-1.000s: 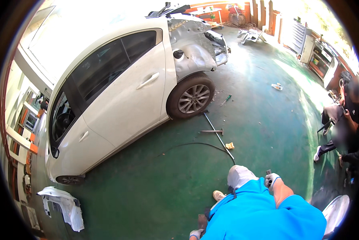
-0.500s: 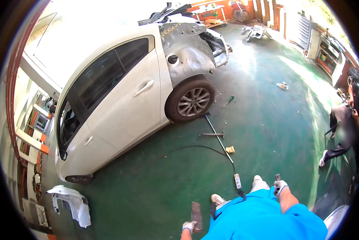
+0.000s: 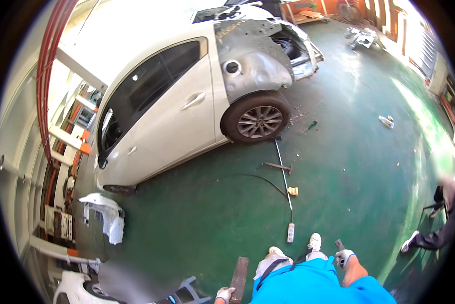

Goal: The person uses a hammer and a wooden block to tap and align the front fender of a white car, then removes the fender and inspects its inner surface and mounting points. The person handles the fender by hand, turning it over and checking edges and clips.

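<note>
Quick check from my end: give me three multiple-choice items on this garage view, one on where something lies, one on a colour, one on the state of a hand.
1. Where does the long rod lie?
A. on the floor, running from the rear wheel toward the person
B. on the car roof
C. leaning on the wall

2. What colour is the floor?
A. grey
B. green
C. red

3. What is the left hand doing?
A. hanging empty
B. resting on the car door
C. gripping a flat brown bar

Key:
1 A, the rod stretches across the floor from just below the wheel.
2 B, the painted floor is green all round the white car.
3 C, the gloved fingers close on the bar's lower end; the right hand grips a dark tool.
</note>
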Demonstrator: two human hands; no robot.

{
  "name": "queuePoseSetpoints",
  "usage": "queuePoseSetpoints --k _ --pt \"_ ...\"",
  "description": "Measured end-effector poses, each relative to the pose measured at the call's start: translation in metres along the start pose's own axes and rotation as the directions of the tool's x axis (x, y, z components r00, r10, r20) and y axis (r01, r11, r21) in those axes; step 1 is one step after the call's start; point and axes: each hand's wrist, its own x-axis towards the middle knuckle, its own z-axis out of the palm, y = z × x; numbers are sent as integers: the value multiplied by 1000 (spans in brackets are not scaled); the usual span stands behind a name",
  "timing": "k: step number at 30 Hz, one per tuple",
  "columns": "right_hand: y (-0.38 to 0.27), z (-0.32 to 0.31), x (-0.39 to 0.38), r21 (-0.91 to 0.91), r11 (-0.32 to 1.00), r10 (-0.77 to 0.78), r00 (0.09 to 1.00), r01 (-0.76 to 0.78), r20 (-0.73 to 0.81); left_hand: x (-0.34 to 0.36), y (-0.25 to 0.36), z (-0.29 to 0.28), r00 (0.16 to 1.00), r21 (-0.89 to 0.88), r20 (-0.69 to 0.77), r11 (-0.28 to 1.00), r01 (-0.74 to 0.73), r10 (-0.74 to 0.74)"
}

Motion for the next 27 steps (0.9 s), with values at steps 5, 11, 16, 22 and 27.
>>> queuePoseSetpoints --k 5,11,16,22,27 --pt "-29 -18 33 -145 988 67 997 -61 41 -13 -80 42 973 -71 40 971 228 -225" --pt "-69 0 -1 -575 818 4 1000 4 12 -42 -193 101 949 -367 -32 887 280 -313" --pt "-98 -4 9 -862 460 -22 973 214 230 -83 -234 147 885 -568 -44 741 359 -463" --pt "-114 4 -10 -918 272 -26 955 290 294 -90 -288 204 827 -854 63 398 334 -559" --pt "-96 13 -39 -906 378 -138 980 189 146 -70 -334 209 855 -977 39 159 141 -517"
